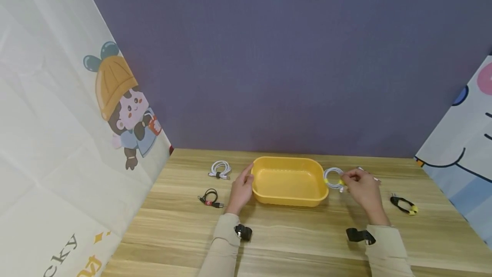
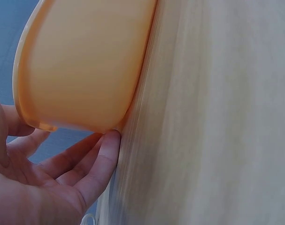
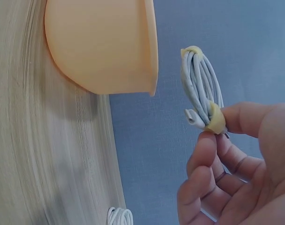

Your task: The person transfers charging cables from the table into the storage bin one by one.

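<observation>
My left hand [image 1: 240,191] holds the left end of a yellow plastic tray [image 1: 290,202]. In the left wrist view the thumb is at the rim and the other fingers [image 2: 107,154] reach the wall low down, close to the table. Beyond the tray's right end, my right hand [image 1: 361,189] pinches a coiled white cable [image 1: 332,178] between thumb and fingertips. Yellow ties bind this cable [image 3: 201,79] at two places, and the right wrist view shows it raised beside the tray, with the pinch at the lower tie.
Left of the tray lie a coiled white cable [image 1: 220,169] with a black tie and a black cable [image 1: 210,198] with a red tie. A black cable [image 1: 403,204] with a yellow tie lies far right. Another white cable [image 1: 378,179] is partly hidden behind my right hand. A dark wall panel [image 1: 292,63] borders the table's back.
</observation>
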A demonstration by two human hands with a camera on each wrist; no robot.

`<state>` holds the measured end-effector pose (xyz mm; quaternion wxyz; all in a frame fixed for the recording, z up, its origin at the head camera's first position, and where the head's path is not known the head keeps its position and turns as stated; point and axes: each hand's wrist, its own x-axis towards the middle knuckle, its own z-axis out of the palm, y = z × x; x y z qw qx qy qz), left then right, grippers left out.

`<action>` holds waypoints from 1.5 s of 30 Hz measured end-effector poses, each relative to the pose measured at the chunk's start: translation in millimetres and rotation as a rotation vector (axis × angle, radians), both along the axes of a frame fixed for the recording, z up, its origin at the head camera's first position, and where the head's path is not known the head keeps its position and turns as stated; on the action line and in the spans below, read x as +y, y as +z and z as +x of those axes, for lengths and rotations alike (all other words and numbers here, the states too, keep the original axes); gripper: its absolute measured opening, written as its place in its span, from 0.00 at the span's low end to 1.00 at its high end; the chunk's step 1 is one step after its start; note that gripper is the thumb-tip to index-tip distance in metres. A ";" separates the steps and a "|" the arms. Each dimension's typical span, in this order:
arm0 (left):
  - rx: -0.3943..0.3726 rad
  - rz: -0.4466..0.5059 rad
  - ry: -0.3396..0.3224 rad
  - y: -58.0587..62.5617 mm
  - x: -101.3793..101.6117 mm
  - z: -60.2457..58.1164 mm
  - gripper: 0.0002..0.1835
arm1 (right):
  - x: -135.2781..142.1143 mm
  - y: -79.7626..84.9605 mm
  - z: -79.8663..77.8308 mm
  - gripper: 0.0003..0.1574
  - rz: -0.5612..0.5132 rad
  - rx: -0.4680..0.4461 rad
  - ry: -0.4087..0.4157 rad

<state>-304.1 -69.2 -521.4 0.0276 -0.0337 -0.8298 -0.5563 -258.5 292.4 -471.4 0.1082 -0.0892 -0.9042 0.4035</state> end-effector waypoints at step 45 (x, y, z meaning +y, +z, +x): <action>-0.009 -0.017 0.015 0.2 1.4 -1.5 0.24 | -31.4 0.1 -7.1 0.13 -0.115 0.022 0.099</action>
